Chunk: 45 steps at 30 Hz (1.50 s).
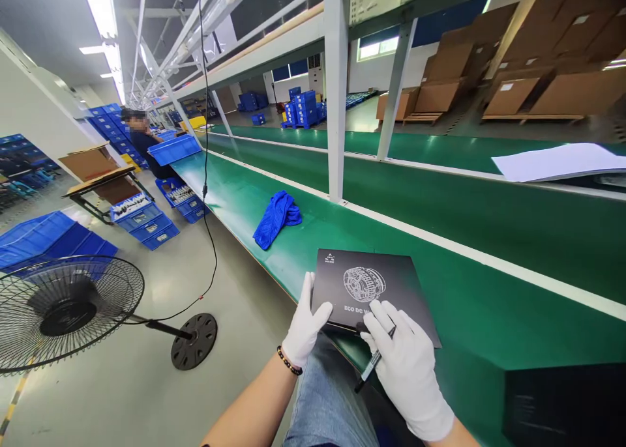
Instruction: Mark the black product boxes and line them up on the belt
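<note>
Your gloved left hand [306,326] grips the near-left corner of a flat black box [369,290]. Your right hand [405,365] pinches a black marker [372,363], tip pointing near-left, its long axis running diagonally.

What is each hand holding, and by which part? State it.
Right hand: black marker, gripped mid-barrel. Left hand: black box, fingers on its near-left edge.
</note>
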{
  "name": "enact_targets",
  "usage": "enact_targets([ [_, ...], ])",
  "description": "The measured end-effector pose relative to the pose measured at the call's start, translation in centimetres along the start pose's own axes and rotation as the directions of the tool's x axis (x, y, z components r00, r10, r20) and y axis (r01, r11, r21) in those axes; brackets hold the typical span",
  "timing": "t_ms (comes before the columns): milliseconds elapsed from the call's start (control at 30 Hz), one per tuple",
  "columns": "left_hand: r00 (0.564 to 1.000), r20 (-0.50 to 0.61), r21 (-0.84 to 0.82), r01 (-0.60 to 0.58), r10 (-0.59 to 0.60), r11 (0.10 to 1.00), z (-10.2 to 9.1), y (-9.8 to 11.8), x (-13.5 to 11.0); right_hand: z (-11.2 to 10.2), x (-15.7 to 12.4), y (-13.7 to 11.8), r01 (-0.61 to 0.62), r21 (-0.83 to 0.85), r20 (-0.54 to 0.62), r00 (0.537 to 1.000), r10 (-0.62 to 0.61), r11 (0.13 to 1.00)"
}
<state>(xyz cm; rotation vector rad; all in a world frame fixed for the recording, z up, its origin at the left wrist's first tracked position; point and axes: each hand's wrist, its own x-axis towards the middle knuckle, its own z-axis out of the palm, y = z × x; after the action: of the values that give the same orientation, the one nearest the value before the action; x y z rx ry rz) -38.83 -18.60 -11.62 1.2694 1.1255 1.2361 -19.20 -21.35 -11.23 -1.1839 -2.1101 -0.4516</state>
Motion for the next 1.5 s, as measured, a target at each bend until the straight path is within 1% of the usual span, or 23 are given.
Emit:
enact_targets([
  [100, 1.0, 0.004, -0.045, 0.011, -0.011, 0.999, 0.2, 0.1, -0.1, -0.9, 0.0, -0.2, 0.028, 0.102, 0.037, 0.999, -0.032, 0.994],
  [167, 0.999, 0.02, -0.081, 0.039, -0.037, 0.996, 0.2, 0.3, -0.1, -1.2, -0.3, -0.1, 0.051, 0.131, 0.026, 0.998, -0.055, 0.99],
  [233, 0.997, 0.05, -0.125, 0.062, -0.057, 0.99, 0.2, 0.4, -0.2, -1.0, -0.7, 0.3, 0.078, 0.136, -0.038, 0.997, -0.073, 0.988],
  [300, 0.996, 0.074, -0.165, 0.062, -0.05, 0.984, 0.1, 0.6, -0.2, -0.5, -1.0, 0.7, 0.092, 0.123, -0.121, 0.99, -0.077, 0.988],
  [367, 0.996, 0.081, -0.184, 0.046, -0.031, 0.982, 0.1, 0.8, -0.1, 0.1, -1.0, 1.0, 0.098, 0.088, -0.148, 0.985, -0.085, 0.991],
  [433, 0.997, 0.08, -0.187, 0.036, -0.021, 0.982, 0.1, 0.9, -0.1, 0.4, -0.7, 0.9, 0.081, 0.032, -0.096, 0.992, -0.077, 0.996],
  [500, 0.997, 0.078, -0.193, 0.04, -0.025, 0.98, 0.1, 1.0, -0.1, 0.2, -0.2, 0.6, 0.043, -0.01, -0.036, 0.998, -0.043, 0.999],
  [567, 0.997, 0.075, -0.203, 0.051, -0.037, 0.978, 0.1, 1.0, -0.1, -0.2, 0.2, 0.3, -0.001, -0.015, 0.011, 1.0, 0.001, 1.0],
  [633, 0.996, 0.071, -0.211, 0.061, -0.047, 0.976, 0.2, 0.9, -0.1, -0.6, 0.3, 0.1, 0.01, 0.017, 0.039, 0.999, -0.01, 1.0],
  [733, 0.996, 0.076, -0.218, 0.059, -0.043, 0.974, 0.2, 0.9, -0.1, -0.9, 0.2, 0.1, 0.045, 0.043, 0.047, 0.998, -0.047, 0.998],
  [767, 0.996, 0.081, -0.222, 0.058, -0.041, 0.973, 0.2, 0.9, -0.1, -0.8, 0.2, 0.1, 0.035, 0.037, 0.042, 0.998, -0.036, 0.999],
  [867, 0.995, 0.094, -0.244, 0.065, -0.043, 0.968, 0.2, 0.9, -0.1, -0.5, 0.2, 0.0, -0.052, 0.016, 0.014, 0.999, 0.052, 0.998],
  [933, 0.994, 0.097, -0.249, 0.069, -0.046, 0.966, 0.2, 1.0, -0.1, -0.4, 0.4, -0.1, -0.086, 0.028, 0.007, 0.996, 0.086, 0.996],
  [1067, 0.994, 0.089, -0.252, 0.08, -0.059, 0.964, 0.2, 1.0, -0.1, -1.1, 0.8, -0.7, -0.152, 0.103, 0.079, 0.986, 0.145, 0.983],
  [1167, 0.993, 0.092, -0.276, 0.094, -0.071, 0.957, 0.2, 1.0, -0.1, -1.6, 0.9, -0.9, -0.155, 0.162, 0.118, 0.983, 0.137, 0.974],
  [1233, 0.993, 0.093, -0.282, 0.09, -0.066, 0.955, 0.3, 1.0, -0.2, -1.4, 0.9, -0.8, -0.145, 0.163, 0.082, 0.988, 0.133, 0.976],
  [1300, 0.995, 0.085, -0.284, 0.081, -0.059, 0.955, 0.3, 1.1, -0.2, -1.0, 0.7, -0.4, -0.13, 0.129, 0.006, 0.992, 0.13, 0.983],
  [1367, 0.996, 0.076, -0.292, 0.072, -0.052, 0.954, 0.4, 1.1, -0.2, -0.4, 0.5, 0.0, -0.094, 0.084, -0.056, 0.994, 0.099, 0.992],
  [1500, 0.993, 0.104, -0.35, 0.091, -0.058, 0.932, 0.5, 1.0, 0.0, 0.1, 0.6, 0.8, -0.019, -0.008, -0.069, 0.997, 0.018, 1.0],
])
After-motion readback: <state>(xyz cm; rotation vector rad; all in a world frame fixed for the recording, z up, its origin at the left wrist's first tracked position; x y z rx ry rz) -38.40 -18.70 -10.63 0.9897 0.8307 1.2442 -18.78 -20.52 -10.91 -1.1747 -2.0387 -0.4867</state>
